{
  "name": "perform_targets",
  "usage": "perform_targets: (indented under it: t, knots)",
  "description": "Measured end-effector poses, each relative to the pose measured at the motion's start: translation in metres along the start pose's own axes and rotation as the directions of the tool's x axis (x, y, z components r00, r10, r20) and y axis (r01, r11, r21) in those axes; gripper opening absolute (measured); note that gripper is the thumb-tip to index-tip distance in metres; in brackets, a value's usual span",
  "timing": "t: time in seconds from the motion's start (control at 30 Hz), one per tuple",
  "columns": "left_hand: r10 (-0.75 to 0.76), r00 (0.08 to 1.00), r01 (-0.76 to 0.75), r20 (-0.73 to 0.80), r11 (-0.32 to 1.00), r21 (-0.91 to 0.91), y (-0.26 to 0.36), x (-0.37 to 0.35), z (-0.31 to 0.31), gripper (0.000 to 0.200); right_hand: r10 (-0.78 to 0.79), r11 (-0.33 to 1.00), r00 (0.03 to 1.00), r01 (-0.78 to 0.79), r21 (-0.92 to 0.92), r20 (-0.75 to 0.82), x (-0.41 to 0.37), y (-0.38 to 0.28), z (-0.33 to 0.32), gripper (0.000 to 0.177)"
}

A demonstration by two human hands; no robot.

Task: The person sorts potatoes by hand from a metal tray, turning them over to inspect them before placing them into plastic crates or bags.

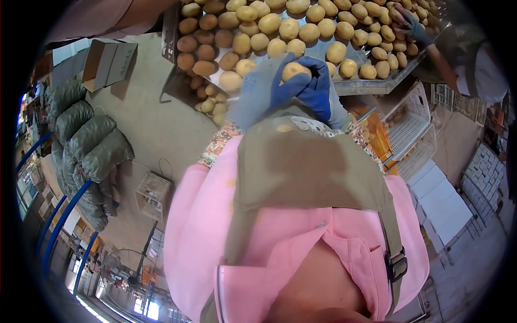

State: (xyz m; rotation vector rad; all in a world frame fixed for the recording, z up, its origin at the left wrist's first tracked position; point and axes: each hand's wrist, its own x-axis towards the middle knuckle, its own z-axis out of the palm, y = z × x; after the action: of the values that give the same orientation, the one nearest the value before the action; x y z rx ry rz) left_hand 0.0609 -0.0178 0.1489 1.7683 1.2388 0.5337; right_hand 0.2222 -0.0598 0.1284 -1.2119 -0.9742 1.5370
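Sorting table (pixel 377 86), potato (pixel 295 70) between 2 hands (pixel 318 90)

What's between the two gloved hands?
One potato, gripped between the left hand and the right hand, both touching it. The head view shows it.

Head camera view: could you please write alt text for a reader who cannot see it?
The person's left hand and right hand, in blue gloves, hold one potato together at a sorting table covered with potatoes. A co-worker's gloved hand rests among them at upper right.
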Motion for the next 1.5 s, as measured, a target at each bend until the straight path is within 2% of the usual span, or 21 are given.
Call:
perform_targets:
  t: [0.2, 0.27, 0.3, 0.33, 0.4, 0.5, 0.53, 0.6, 0.7, 0.73, 0.8, 0.9, 0.97, 1.07, 1.13, 1.17, 1.23, 1.3, 1.37, 1.43, 1.5]
  knots:
    - [0.062, 0.992, -0.055, -0.109, 0.996, 0.067, 0.005, -0.002, 0.007, 0.052, -0.047, 0.967, 0.999, 0.05, -0.251, 0.017, 0.004, 0.001, -0.007, 0.062]
    - [0.166, 0.969, -0.141, -0.182, 0.98, 0.142, -0.003, 0.002, 0.017, 0.049, 0.118, 0.988, 0.991, -0.123, 0.095, 0.057, 0.007, -0.003, -0.004, 0.064]
    - [0.275, 0.931, -0.224, -0.239, 0.949, 0.223, -0.009, 0.001, 0.021, 0.046, 0.122, 0.987, 0.991, -0.128, 0.099, 0.063, 0.009, 0.0, -0.005, 0.064]
    - [0.27, 0.932, -0.216, -0.241, 0.95, 0.225, -0.016, -0.001, 0.023, 0.046, 0.134, 0.99, 0.99, -0.136, 0.036, 0.044, 0.011, 0.005, -0.008, 0.065]
    - [-0.019, 0.993, 0.036, -0.113, 0.988, 0.15, -0.03, -0.006, 0.02, 0.05, 0.185, 0.978, 0.983, -0.186, -0.092, -0.016, 0.017, -0.002, -0.012, 0.067]
    - [0.176, 0.936, -0.028, -0.305, 0.9, 0.434, -0.08, -0.017, 0.012, 0.051, 0.059, 0.881, 0.99, -0.113, -0.459, -0.129, 0.039, 0.023, -0.047, 0.055]
    - [0.031, 0.974, 0.067, -0.223, 0.905, 0.42, -0.101, -0.031, 0.012, 0.056, 0.059, 0.883, 0.992, -0.104, -0.457, -0.113, 0.041, 0.027, -0.052, 0.055]
    - [-0.032, 0.987, 0.114, -0.155, 0.826, 0.552, -0.133, -0.062, 0.011, 0.06, 0.073, 0.397, 0.988, -0.155, -0.905, -0.137, 0.044, 0.038, -0.053, 0.049]
    - [-0.221, 0.972, 0.212, -0.082, 0.662, 0.719, -0.135, -0.077, -0.003, 0.07, 0.053, 0.505, 0.985, 0.114, -0.856, 0.163, 0.043, 0.108, -0.033, 0.047]
    - [-0.275, 0.935, 0.354, -0.223, 0.704, 0.616, -0.147, -0.083, -0.003, 0.071, 0.053, 0.509, 0.982, 0.129, -0.851, 0.181, 0.049, 0.103, -0.014, 0.047]
    - [-0.378, 0.833, 0.541, -0.404, 0.712, 0.448, -0.175, -0.098, -0.004, 0.074, 0.178, 0.822, 0.874, 0.12, -0.556, 0.452, 0.056, 0.075, 0.028, 0.047]
    - [-0.418, 0.753, 0.631, -0.508, 0.677, 0.378, -0.199, -0.112, -0.012, 0.075, 0.29, 0.85, 0.874, -0.049, -0.524, 0.389, 0.088, 0.058, 0.024, 0.046]
    - [-0.335, 0.774, 0.604, -0.537, 0.646, 0.466, -0.199, -0.112, -0.027, 0.081, 0.175, 0.854, 0.956, -0.028, -0.52, 0.234, 0.099, 0.016, 0.002, 0.048]
    - [-0.106, 0.881, 0.404, -0.46, 0.674, 0.618, -0.19, -0.095, -0.058, 0.093, -0.306, 0.391, 0.947, 0.216, -0.895, 0.095, 0.123, 0.046, -0.056, 0.053]
    - [-0.055, 0.927, 0.308, -0.372, 0.681, 0.665, -0.181, -0.074, -0.072, 0.092, -0.099, -0.165, 0.945, 0.294, -0.942, 0.312, 0.102, 0.042, -0.081, 0.059]
    - [-0.002, 0.962, 0.202, -0.274, 0.681, 0.704, -0.177, -0.061, -0.077, 0.092, -0.1, -0.173, 0.945, 0.292, -0.941, 0.312, 0.091, 0.045, -0.078, 0.059]
    - [0.14, 0.974, 0.028, -0.177, 0.704, 0.71, -0.203, -0.027, -0.074, 0.078, 0.002, -0.098, 0.958, 0.285, -0.953, 0.286, 0.073, 0.06, -0.065, 0.065]
    - [0.137, 0.933, 0.105, -0.332, 0.779, 0.618, -0.214, 0.019, -0.068, 0.072, 0.171, 0.324, 0.958, 0.167, -0.931, 0.231, 0.066, 0.092, -0.056, 0.066]
    - [-0.023, 0.848, 0.36, -0.529, 0.757, 0.545, -0.232, 0.066, -0.062, 0.071, 0.255, 0.428, 0.944, 0.083, -0.9, 0.209, 0.054, 0.074, -0.015, 0.064]
    - [-0.137, 0.853, 0.457, -0.503, 0.66, 0.596, -0.205, 0.084, -0.07, 0.065, 0.314, 0.407, 0.913, 0.118, -0.906, 0.26, 0.051, 0.058, -0.019, 0.064]
    - [-0.168, 0.871, 0.465, -0.462, 0.588, 0.662, -0.206, 0.086, -0.062, 0.066, 0.338, 0.645, 0.88, 0.041, -0.763, 0.333, 0.054, 0.042, -0.032, 0.056]
